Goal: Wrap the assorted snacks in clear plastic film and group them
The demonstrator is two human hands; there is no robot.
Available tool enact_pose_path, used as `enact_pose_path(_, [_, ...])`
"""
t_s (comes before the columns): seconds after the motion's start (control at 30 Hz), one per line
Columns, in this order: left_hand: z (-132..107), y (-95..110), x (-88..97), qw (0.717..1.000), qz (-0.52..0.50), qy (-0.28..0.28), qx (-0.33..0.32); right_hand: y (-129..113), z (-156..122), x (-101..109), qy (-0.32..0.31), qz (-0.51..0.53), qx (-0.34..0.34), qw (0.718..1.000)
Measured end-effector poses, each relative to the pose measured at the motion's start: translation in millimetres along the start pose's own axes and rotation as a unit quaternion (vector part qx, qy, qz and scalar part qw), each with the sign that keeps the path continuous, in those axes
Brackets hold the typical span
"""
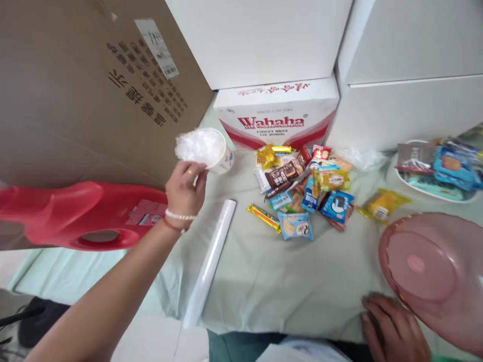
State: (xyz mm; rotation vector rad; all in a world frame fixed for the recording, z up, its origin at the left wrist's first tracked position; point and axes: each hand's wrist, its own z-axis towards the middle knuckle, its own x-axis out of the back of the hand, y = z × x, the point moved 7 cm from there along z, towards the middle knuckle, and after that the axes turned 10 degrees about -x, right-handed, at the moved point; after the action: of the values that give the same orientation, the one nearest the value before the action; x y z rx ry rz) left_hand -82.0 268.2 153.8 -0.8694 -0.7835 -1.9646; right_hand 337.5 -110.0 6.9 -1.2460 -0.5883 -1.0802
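My left hand [186, 188], upper centre-left, is at the mouth of the paper cup [222, 158], fingers bunched against the clear plastic [196, 145] bulging out of it. Can't tell whether I'm pinching plastic, rim or both. My right hand [400, 327], lower right, lies near the cloth's front edge beside the pink bowl [466, 261]: fingers side by side, loosely bent, thumb apart.

Edges: cloth [287, 281] ends along the bottom of frame; the white roll [211, 261] reaches that edge, lower centre-left. Cup is hemmed in by the cardboard box [98, 115] at upper left and the Wahaha carton [277, 118] at top centre. Most free room: lower centre, bare cloth between roll and bowl.

Counts: one cup, one roll, one bowl, one cardboard box, one Wahaha carton, one red jug [83, 206] at left, one tray [445, 201] with packs at right. One yellow pack [383, 205] lies apart, right of centre. The snack heap [298, 186], centre, overlaps too much to count.
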Motion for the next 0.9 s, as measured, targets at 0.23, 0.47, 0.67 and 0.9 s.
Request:
enact_pose_path(0.23, [-142, 210, 27.4, 0.952, -0.163, -0.082, -0.246, -84, 67, 70, 0.132, 0.072, 0.044, 0.988])
enact_pose_path(0.47, [-204, 281, 4.2, 0.932, -0.241, -0.088, -0.255, -150, 140, 21, -0.253, -0.032, 0.149, 0.955])
enact_pose_path(0.67, [-216, 259, -0.2, 0.958, -0.250, -0.040, -0.133, -160, 150, -15, -0.408, -0.195, 0.098, 0.886])
enact_pose_path(0.9, [-225, 256, -8.1, 0.949, -0.286, 0.000, -0.132, -176, 147, -37, -0.483, -0.264, 0.124, 0.826])
